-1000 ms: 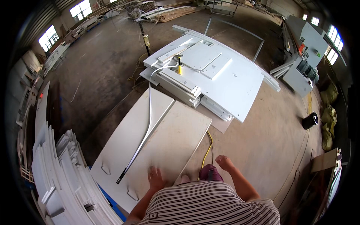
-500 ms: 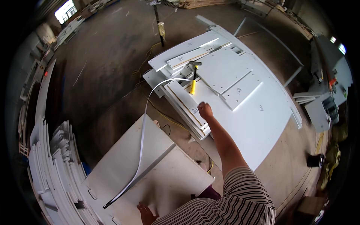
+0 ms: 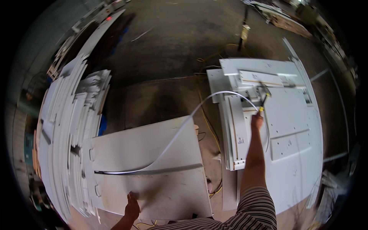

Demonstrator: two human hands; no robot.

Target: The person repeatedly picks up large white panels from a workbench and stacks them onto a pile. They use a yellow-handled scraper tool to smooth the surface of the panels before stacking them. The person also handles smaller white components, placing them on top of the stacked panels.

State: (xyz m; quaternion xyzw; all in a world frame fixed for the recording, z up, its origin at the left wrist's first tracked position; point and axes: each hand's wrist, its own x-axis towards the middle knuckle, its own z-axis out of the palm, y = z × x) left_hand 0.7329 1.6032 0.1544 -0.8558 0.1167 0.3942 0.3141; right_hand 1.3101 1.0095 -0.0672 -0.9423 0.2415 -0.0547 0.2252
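My right hand [image 3: 257, 122] is closed around the yellow handle of a hammer [image 3: 264, 100], its metal head pointing away over white panels. A long, flexible white strip [image 3: 183, 124] arcs from beside that hand across the gap to a pale work surface [image 3: 153, 134]. The strip's dark end lies near the surface's left side, along a grooved seam. Above the near part of this surface is my left hand [image 3: 132, 207], holding nothing, its fingers loosely extended. Whether it touches the surface I cannot tell.
Stacked white boards [image 3: 239, 130] lie on a large white panel [image 3: 291, 172] at right. Several white panels stand on edge [image 3: 65, 142] at left. A yellow cable [image 3: 209, 122] runs over the floor between. A dark post [image 3: 244, 32] rises at the back.
My view has swung left. My right hand, closed beside the hammer before, has moved forward and now grips its handle, lifting it slightly. My left hand shows more of its forearm.
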